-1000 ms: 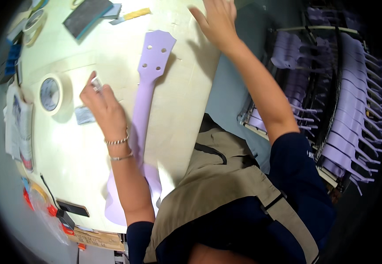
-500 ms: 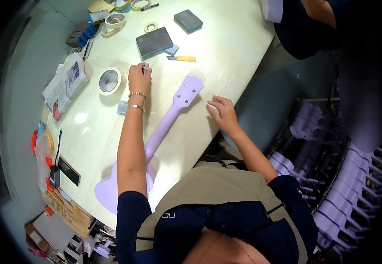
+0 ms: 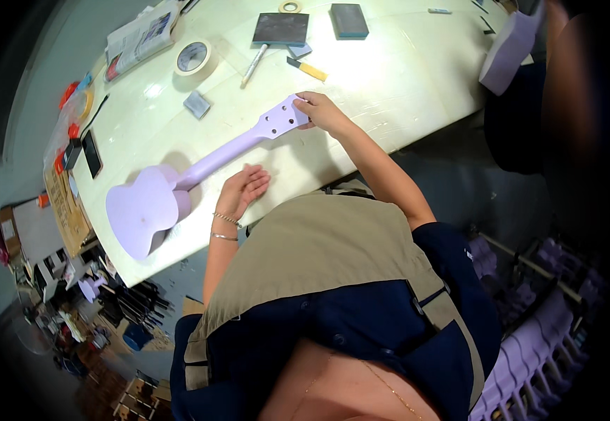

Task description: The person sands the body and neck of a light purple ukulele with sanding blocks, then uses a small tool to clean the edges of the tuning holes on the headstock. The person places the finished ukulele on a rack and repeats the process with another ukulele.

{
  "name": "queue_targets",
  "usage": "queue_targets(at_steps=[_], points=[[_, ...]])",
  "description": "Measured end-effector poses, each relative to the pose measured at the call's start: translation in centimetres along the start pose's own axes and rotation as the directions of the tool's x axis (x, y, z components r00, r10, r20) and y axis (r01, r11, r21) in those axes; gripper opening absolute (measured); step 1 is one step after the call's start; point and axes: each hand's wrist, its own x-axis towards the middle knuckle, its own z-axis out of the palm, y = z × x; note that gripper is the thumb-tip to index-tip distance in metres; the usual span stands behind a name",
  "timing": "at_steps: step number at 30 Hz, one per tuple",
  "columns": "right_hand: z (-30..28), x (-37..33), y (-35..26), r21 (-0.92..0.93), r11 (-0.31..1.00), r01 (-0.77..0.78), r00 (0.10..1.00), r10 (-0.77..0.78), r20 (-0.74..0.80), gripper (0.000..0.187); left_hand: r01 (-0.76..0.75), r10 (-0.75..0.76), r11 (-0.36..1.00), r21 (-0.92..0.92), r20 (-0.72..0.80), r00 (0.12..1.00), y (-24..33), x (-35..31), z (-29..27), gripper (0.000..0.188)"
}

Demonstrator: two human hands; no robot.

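Lilac headstock (image 3: pixel 279 120) partly behind right hand (image 3: pixel 324 113)

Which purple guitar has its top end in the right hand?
The smooth lavender guitar over the pale flat tabletop: the bare right hand grips its holed headstock. The row of lavender guitars at lower right has no hand on it.

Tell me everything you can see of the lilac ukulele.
The lilac ukulele looks smooth and painted. It has a waisted body, slim neck and headstock with four round holes; no strings or sound hole show. It slants over the pale table, body to the left, headstock to the upper right, where the right hand grips it. The open left hand is near the neck, apparently not touching. Whether the body rests on the table is unclear.
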Motion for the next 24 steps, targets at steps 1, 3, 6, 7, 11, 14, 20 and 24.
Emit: queue_targets(at_steps=[1,3,6,7,11,14,20,24], points=[[0.6,-0.3,-0.7,-0.023,0.999,0.032,0.999,-0.032,0.018,0.04,-0.053,0.04,0.975,-0.215,-0.065,0.997,-0.6,-1.0,-1.1,0.045],[1.0,-2.7,-3.3,-0.062,0.995,0.076,0.993,-0.069,0.098,0.037,-0.234,0.206,0.678,-0.697,-0.126,0.97,-0.8,-1.7,-3.1,0.044],[1.8,-6.9,-6.2,-0.124,0.984,0.132,0.974,-0.105,0.199,0.035,-0.668,0.515,0.409,-0.622,-0.447,0.731,0.8,-1.7,-4.3,0.038],[1.6,-7.6,-6.5,-0.143,0.978,0.149,0.971,-0.117,0.211,0.035,-0.773,0.576,0.382,-0.507,-0.524,0.628,1.8,-1.6,-3.9,0.037],[0.1,-8.2,-7.2,-0.009,0.998,0.06,0.977,-0.057,0.205,0.042,-0.796,0.592,0.427,-0.429,-0.533,0.604,2.4,-4.5,-2.1,0.034],[-1.5,-9.2,-7.7,0.08,0.995,0.061,0.973,-0.077,0.215,0.046,-0.85,0.676,0.492,-0.19,-0.532,0.51,4.1,-7.4,1.9,0.034],[-2.6,-10.3,-8.2,0.224,0.966,0.127,0.949,-0.184,0.256,0.047,-0.869,0.807,0.385,0.311,-0.571,0.153,6.8,-12.1,7.8,0.044],[-2.5,-10.0,-8.2,0.286,0.949,0.131,0.934,-0.215,0.286,0.046,-0.824,0.843,0.272,0.498,-0.535,-0.046,8.4,-13.6,9.9,0.047]])
